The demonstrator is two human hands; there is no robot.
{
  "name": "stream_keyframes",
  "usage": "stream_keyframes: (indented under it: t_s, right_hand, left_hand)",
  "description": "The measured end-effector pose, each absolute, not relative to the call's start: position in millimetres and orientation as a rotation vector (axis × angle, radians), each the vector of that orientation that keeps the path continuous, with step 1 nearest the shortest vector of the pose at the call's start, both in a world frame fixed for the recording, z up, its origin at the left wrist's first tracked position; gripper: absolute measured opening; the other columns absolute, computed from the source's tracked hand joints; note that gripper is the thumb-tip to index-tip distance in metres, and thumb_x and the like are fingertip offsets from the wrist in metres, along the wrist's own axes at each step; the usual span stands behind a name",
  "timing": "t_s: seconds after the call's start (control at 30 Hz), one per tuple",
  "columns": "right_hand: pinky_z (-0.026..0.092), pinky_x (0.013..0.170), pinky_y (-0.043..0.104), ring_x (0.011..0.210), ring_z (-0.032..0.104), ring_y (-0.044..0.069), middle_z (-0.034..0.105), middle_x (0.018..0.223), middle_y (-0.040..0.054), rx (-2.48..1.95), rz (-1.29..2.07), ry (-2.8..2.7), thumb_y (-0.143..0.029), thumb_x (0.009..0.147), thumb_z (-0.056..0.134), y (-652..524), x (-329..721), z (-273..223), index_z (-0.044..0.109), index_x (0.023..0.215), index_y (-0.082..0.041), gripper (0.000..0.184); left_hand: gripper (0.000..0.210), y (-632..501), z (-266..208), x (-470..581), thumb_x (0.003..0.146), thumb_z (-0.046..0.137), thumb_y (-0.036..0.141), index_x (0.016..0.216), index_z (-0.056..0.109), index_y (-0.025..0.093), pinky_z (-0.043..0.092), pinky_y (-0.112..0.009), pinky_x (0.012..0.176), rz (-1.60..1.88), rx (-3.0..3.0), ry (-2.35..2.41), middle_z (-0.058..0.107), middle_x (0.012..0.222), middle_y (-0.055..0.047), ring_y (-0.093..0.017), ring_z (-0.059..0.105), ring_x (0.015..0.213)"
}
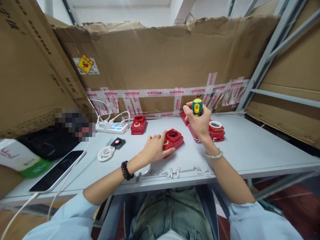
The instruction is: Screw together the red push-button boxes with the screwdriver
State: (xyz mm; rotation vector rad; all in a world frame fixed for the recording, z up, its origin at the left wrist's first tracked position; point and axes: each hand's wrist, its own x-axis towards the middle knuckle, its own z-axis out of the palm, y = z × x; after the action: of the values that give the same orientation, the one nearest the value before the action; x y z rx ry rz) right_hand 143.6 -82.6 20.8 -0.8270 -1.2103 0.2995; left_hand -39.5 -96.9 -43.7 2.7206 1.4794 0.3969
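Observation:
My left hand (pixel 156 146) grips a red plastic box (pixel 177 141) with a round black recess, its thumb along the near side and its index finger on the far side. The box lies flat on the table. In my right hand (pixel 201 124) is a screwdriver (pixel 197 106) with a green and yellow handle, raised above the table; its shaft is hidden by the hand. Behind that hand are more red boxes (pixel 217 134), one with a white ring (pixel 215 124) on top. Several screws (pixel 155 172) and metal rods (pixel 183 171) lie near the front edge.
Another red box (pixel 138 125) stands at the back, beside a white power strip (pixel 112 127). White rings (pixel 106 153) and a small black square part (pixel 118 143) lie left of centre. At far left are a phone (pixel 58 171) with a cable and a green-white pack (pixel 23 160). Cardboard (pixel 150 56) walls the back.

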Motion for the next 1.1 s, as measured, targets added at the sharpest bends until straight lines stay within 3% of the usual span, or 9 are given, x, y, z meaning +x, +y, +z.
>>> stream_keyframes:
  t_s: [0.3, 0.57, 0.83, 0.93, 1.0, 1.1]
  right_hand:
    - [0.046, 0.043, 0.025, 0.044, 0.05, 0.01, 0.05, 0.057, -0.0055, -0.825, 0.324, -1.276, -0.046, 0.077, 0.071, -79.2, 143.6, 15.2, 0.059, 0.084, -0.021, 0.028]
    - [0.042, 0.044, 0.023, 0.046, 0.047, 0.009, 0.05, 0.059, -0.0055, -0.851, 0.327, -1.319, -0.045, 0.078, 0.069, -78.3, 143.0, 13.0, 0.059, 0.085, -0.02, 0.027]
    - [0.045, 0.052, 0.024, 0.054, 0.052, 0.011, 0.055, 0.064, -0.0036, -0.928, 0.255, -1.46, -0.039, 0.079, 0.067, -75.0, 140.9, 5.1, 0.062, 0.088, -0.018, 0.023]
    - [0.046, 0.058, 0.024, 0.059, 0.056, 0.011, 0.063, 0.075, 0.0, -0.909, 0.246, -1.771, -0.03, 0.077, 0.067, -86.1, 120.5, 4.2, 0.063, 0.098, -0.016, 0.025]
    - [0.046, 0.067, 0.026, 0.07, 0.062, 0.014, 0.07, 0.09, 0.0054, -0.79, 0.169, -2.136, -0.023, 0.075, 0.068, -100.1, 96.9, 7.6, 0.062, 0.112, -0.015, 0.039]
    - [0.039, 0.06, 0.027, 0.069, 0.062, 0.018, 0.072, 0.085, 0.0063, -0.69, -0.002, -2.618, -0.021, 0.079, 0.063, -124.3, 56.6, 17.3, 0.041, 0.143, -0.016, 0.068]
  left_hand:
    - [0.069, -59.0, -50.0, -45.1, 0.09, 0.048, 0.053, 0.141, 0.036, 0.007, 0.038, -0.043, 0.086, 0.309, 2.792, 1.848, 0.07, 0.102, -0.022, -0.036, 0.064, 0.097]
    - [0.054, 1.8, -42.4, -57.8, 0.088, 0.052, 0.042, 0.114, 0.056, -0.005, 0.031, -0.048, 0.096, 0.566, 2.646, 2.171, 0.054, 0.121, -0.034, -0.044, 0.045, 0.118]
    - [0.063, 23.2, -49.5, -67.5, 0.09, 0.048, 0.05, 0.12, 0.053, -0.005, 0.033, -0.05, 0.095, 0.608, 2.741, 2.19, 0.054, 0.124, -0.033, -0.043, 0.046, 0.117]
    - [0.062, 28.9, -39.1, -67.2, 0.09, 0.047, 0.049, 0.128, 0.049, -0.001, 0.033, -0.049, 0.098, 0.628, 2.824, 2.117, 0.052, 0.129, -0.029, -0.041, 0.045, 0.121]
    - [0.054, 32.1, -28.3, -63.8, 0.091, 0.047, 0.043, 0.127, 0.051, 0.002, 0.034, -0.048, 0.098, 0.608, 2.881, 2.11, 0.053, 0.129, -0.027, -0.039, 0.046, 0.121]
    - [0.04, 34.5, -12.7, -55.0, 0.09, 0.047, 0.03, 0.12, 0.055, 0.005, 0.035, -0.046, 0.096, 0.584, 2.959, 2.103, 0.055, 0.127, -0.024, -0.036, 0.047, 0.12]
